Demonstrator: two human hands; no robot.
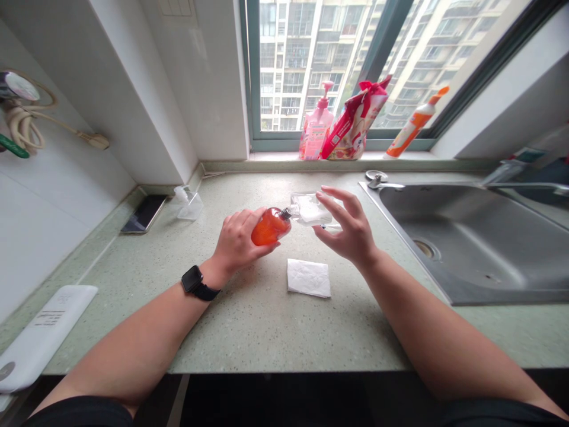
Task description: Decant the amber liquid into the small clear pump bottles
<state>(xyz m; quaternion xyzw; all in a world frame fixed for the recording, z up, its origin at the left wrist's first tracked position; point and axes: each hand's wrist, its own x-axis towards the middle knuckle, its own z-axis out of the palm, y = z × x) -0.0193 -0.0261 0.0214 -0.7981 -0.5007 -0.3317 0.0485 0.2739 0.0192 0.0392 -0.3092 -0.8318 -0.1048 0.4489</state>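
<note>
My left hand is wrapped round a rounded bottle of orange liquid, which lies tilted with its dark-ringed neck pointing right. That neck meets the threaded neck of a clear, square-sided bottle; whether one mouth sits inside the other is too small to tell. My right hand holds the clear bottle from its right end, the fingers above and the thumb below. Both bottles are over the counter. Below them on the countertop lies a folded white tissue.
To the left are a clear pump-top bottle, a phone and a long white device. A steel sink borders the counter on the right. A pink pump bottle, red bag and orange-white bottle line the windowsill.
</note>
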